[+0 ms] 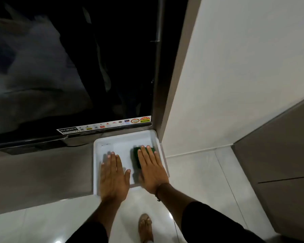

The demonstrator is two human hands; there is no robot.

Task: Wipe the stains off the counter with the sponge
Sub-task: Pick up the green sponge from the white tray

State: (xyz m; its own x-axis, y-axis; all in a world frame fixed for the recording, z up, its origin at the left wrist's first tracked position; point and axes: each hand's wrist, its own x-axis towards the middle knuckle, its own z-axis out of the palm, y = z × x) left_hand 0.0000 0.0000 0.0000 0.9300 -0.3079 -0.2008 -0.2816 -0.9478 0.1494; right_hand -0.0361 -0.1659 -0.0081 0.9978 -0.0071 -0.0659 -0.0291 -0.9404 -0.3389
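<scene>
Grey bench runs under a dark TV, with a white tray at its right end by the wall. Both hands lie flat, fingers straight and together: the left hand on bare tray at 9 o'clock, the right hand pressing the green sponge at 3 o'clock. Judged step: picking up the sponge. Next, the right hand must curl around it and carry it toward the bench at 9 o'clock; no stains are discernible.
</scene>
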